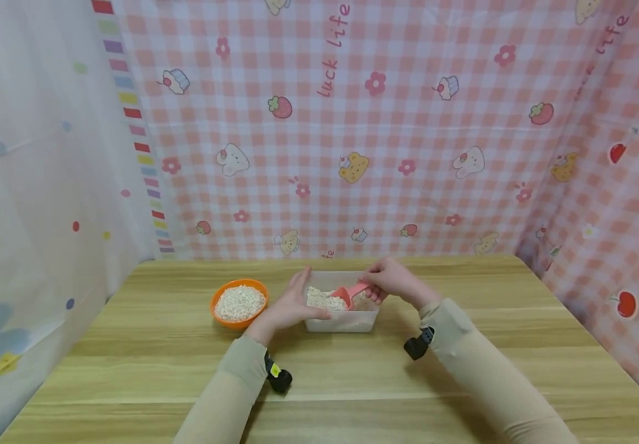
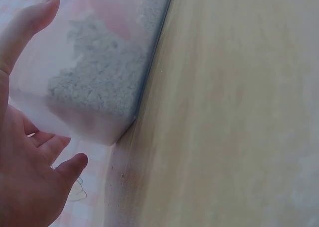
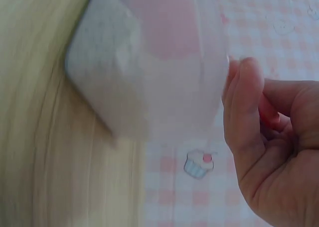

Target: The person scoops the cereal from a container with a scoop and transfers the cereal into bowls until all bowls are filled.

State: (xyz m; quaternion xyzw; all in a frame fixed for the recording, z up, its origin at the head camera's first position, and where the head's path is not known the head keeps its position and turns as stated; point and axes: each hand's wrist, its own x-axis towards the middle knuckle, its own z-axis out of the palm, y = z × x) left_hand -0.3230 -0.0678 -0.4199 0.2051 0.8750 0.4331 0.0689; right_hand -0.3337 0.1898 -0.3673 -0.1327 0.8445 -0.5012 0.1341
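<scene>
A clear plastic container [image 1: 342, 322] of oat flakes stands at the middle of the wooden table. My left hand [image 1: 297, 299] rests flat against its left side, fingers straight and thumb along the front wall. In the left wrist view that hand [image 2: 30, 152] lies beside the container [image 2: 94, 82], with flakes showing through the wall. My right hand [image 1: 388, 282] grips the handle of a pink scoop [image 1: 347, 295], whose bowl sits in the flakes. The right wrist view shows the right hand [image 3: 264, 132] curled next to the blurred container [image 3: 149, 72].
An orange bowl [image 1: 238, 302] filled with oat flakes stands just left of the container. The wooden table [image 1: 319, 382] reaches to a pink checked cloth backdrop [image 1: 352, 123] behind and on the right, and a white curtain [image 1: 31, 154] on the left.
</scene>
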